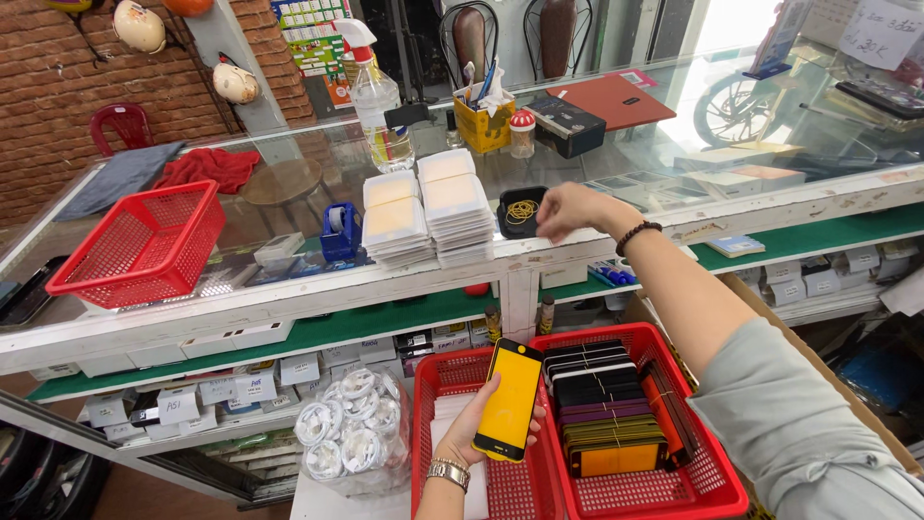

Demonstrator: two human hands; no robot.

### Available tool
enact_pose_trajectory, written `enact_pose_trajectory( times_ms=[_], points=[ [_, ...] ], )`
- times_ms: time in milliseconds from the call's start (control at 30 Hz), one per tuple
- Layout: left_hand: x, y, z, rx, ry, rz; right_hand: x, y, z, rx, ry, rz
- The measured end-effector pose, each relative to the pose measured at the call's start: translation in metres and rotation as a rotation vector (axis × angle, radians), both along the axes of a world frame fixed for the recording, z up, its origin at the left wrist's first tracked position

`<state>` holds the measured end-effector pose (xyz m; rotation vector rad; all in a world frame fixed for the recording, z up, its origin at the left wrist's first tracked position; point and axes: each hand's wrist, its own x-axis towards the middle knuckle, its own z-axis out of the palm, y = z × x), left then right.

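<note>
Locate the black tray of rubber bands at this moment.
In the head view, the black tray of rubber bands sits on the glass counter, right of the white packet stacks, beside the right hand.

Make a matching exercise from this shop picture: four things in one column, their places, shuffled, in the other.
Things:
1. yellow phone panel
2. black dish of rubber bands
3. empty red basket
4. bundled panels

Places:
A. glass counter, far left
B. in the left hand
C. red basket below the counter
D. counter, beside the right hand

Pairs: 1-B, 2-D, 3-A, 4-C
</note>
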<state>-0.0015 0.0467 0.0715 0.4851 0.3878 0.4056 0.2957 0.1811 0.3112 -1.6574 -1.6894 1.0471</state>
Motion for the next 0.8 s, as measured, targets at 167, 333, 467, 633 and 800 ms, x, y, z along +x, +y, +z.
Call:
enact_pose_trajectory(
  times_ms=[167, 333, 467, 633, 800],
  points=[
    [0.003, 0.004, -0.005, -0.026, 0.014, -0.004, -0.011, 0.01, -0.012, 0.388, -0.11, -0.224],
    [0.001, 0.011, -0.019, -0.05, -0.019, -0.076, -0.037, -0.031, -0.032, 0.658, -0.239, -0.111],
    [0.004, 0.024, -0.019, 0.145, 0.114, -0.291, -0.071, -0.101, -0.066, 0.269, -0.207, 0.551],
    [0.021, 0.037, 0.02, 0.291, 0.165, -0.484, -0.072, -0.145, -0.106, 0.037, -0.664, 0.595],
    [0.019, 0.028, 0.045, 0.067, 0.168, -0.036, -0.001, -0.156, -0.159, -0.121, 0.092, 0.085]
  ],
)
